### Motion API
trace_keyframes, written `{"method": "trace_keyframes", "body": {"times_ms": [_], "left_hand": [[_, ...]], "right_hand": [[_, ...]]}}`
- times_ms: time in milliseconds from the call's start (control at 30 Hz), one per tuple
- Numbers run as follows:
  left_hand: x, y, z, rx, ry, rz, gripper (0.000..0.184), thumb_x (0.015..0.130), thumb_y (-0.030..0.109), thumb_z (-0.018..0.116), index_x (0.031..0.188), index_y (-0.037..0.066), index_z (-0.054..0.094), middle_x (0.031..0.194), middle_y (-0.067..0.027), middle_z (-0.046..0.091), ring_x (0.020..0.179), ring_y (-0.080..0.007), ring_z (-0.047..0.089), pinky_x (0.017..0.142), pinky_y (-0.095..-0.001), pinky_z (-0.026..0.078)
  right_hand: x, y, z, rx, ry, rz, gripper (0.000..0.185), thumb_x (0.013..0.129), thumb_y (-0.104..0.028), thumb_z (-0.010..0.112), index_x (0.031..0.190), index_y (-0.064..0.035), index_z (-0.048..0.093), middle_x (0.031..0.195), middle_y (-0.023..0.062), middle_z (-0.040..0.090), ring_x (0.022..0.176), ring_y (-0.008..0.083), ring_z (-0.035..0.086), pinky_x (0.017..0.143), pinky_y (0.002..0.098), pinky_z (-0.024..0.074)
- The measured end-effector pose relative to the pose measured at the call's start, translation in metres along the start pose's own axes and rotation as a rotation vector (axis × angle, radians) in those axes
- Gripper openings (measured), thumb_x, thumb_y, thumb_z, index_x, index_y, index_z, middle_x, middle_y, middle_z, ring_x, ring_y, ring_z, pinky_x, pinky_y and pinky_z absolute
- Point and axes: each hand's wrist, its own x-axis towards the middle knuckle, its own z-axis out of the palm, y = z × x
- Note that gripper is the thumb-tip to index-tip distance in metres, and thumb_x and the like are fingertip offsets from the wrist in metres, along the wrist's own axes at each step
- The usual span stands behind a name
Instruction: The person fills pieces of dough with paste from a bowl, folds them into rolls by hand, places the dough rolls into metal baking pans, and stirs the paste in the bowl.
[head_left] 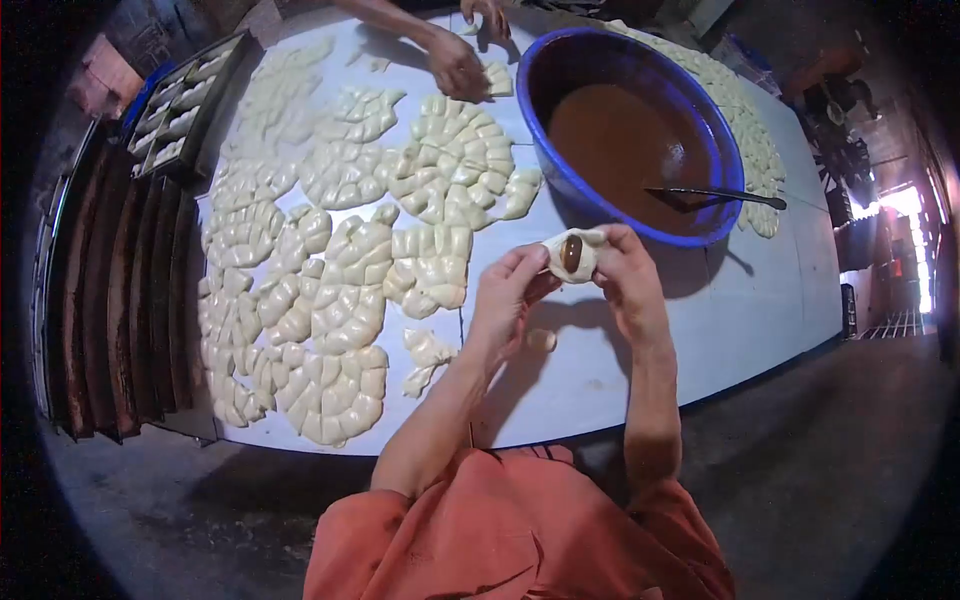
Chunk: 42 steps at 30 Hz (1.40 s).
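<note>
Between my two hands is a flattened piece of pale dough (586,262) with a dab of brown filling on it. The fingers of my left hand (510,300) pinch its left edge, and those of my right hand (630,280) grip its right edge. Just beyond them stands a blue basin (555,165) of brown paste (630,145), with a dark spoon (735,194) resting over its rim. Many pale dough pieces (335,395) lie in clusters to the left. A small dough piece (541,341) sits on the table below my hands.
The white table (765,290) fills the middle. At its far side are another person's hands (457,65) over some dough. More dough (755,150) lies behind the basin. Dark trays (125,300) stand upright at the left, near a compartmented tray (185,105).
</note>
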Motion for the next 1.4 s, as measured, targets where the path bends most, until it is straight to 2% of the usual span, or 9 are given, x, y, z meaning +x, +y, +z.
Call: {"method": "trace_keyframes", "body": {"times_ms": [133,267,367,500,667,867,1200,1267,1400], "left_hand": [[-0.006,0.003,-0.015,0.134,0.132,0.092,0.029,0.093,0.020,0.071,0.113,-0.001,0.069,0.102,-0.0065,0.071,0.085,-0.0113,0.068,0.077,-0.0237,0.056],[-0.007,-0.004,-0.020,0.405,0.082,0.155,0.040,0.093,0.016,0.070,0.126,-0.006,0.063,0.105,-0.0077,0.070,0.093,-0.0116,0.065,0.082,-0.0252,0.054],[-0.006,0.000,-0.016,0.536,0.170,0.343,0.040,0.091,0.021,0.075,0.121,-0.004,0.066,0.102,-0.0082,0.071,0.092,-0.0125,0.065,0.082,-0.0264,0.054],[-0.004,0.031,-0.012,0.473,0.060,0.045,0.042,0.091,0.029,0.074,0.117,-0.002,0.068,0.100,-0.0083,0.071,0.090,-0.0133,0.067,0.076,-0.0285,0.057],[-0.007,0.050,-0.013,0.508,0.025,-0.009,0.035,0.091,0.028,0.073,0.114,0.002,0.069,0.101,-0.0073,0.071,0.091,-0.0145,0.068,0.075,-0.0281,0.057],[-0.016,0.047,-0.007,0.489,-0.097,-0.043,0.031,0.091,0.021,0.072,0.116,0.003,0.068,0.104,-0.0075,0.071,0.091,-0.0139,0.068,0.072,-0.0271,0.058],[-0.026,0.022,-0.013,0.614,-0.194,-0.027,0.029,0.097,0.016,0.063,0.118,-0.003,0.067,0.108,-0.0095,0.070,0.096,-0.0147,0.067,0.081,-0.0299,0.058],[-0.023,0.022,-0.010,0.778,-0.157,0.056,0.025,0.097,0.016,0.065,0.112,-0.004,0.070,0.098,-0.0080,0.071,0.089,-0.0128,0.067,0.077,-0.0268,0.056],[-0.019,0.017,-0.016,0.736,-0.065,-0.007,0.029,0.099,0.024,0.063,0.104,-0.003,0.071,0.090,-0.0056,0.071,0.083,-0.0107,0.066,0.073,-0.0256,0.055]], "right_hand": [[-0.022,0.020,0.022,-0.576,-0.009,-0.264,0.048,0.082,-0.001,0.073,0.127,-0.0045,0.057,0.150,0.0166,0.035,0.121,0.0243,0.058,0.096,0.0353,0.0524],[-0.025,0.039,0.043,-0.743,0.136,-0.379,0.037,0.084,0.000,0.071,0.120,-0.0035,0.066,0.137,0.0163,0.048,0.115,0.0263,0.060,0.092,0.0375,0.0542],[-0.019,0.038,0.044,-1.062,0.210,-0.535,0.020,0.089,-0.003,0.067,0.109,-0.0018,0.071,0.103,0.0083,0.067,0.101,0.0159,0.061,0.080,0.0277,0.0514],[-0.016,0.033,0.043,-0.158,0.088,0.025,0.019,0.095,-0.008,0.064,0.111,0.0012,0.069,0.113,0.0047,0.066,0.101,0.0119,0.059,0.087,0.0288,0.0485],[-0.025,0.033,0.024,-0.436,-0.152,-0.196,0.028,0.091,-0.009,0.070,0.118,-0.0025,0.067,0.113,0.0103,0.064,0.101,0.0151,0.062,0.086,0.0255,0.0506],[-0.015,0.055,0.025,-0.498,0.153,-0.686,0.026,0.087,-0.008,0.075,0.111,-0.0069,0.066,0.113,0.0100,0.059,0.093,0.0163,0.059,0.080,0.0306,0.0514],[-0.023,0.052,0.037,-0.675,0.427,-0.637,0.024,0.088,-0.019,0.078,0.093,-0.0009,0.063,0.078,0.0053,0.062,0.067,0.0143,0.055,0.061,0.0298,0.0464],[-0.028,0.044,0.034,-0.688,0.319,-0.346,0.023,0.088,-0.018,0.077,0.092,-0.0003,0.064,0.075,0.0051,0.061,0.064,0.0148,0.054,0.060,0.0297,0.0453],[-0.044,0.036,0.023,-0.753,0.153,-0.571,0.022,0.087,-0.012,0.075,0.106,-0.0023,0.067,0.098,0.0118,0.067,0.081,0.0165,0.064,0.064,0.0317,0.0526]]}}
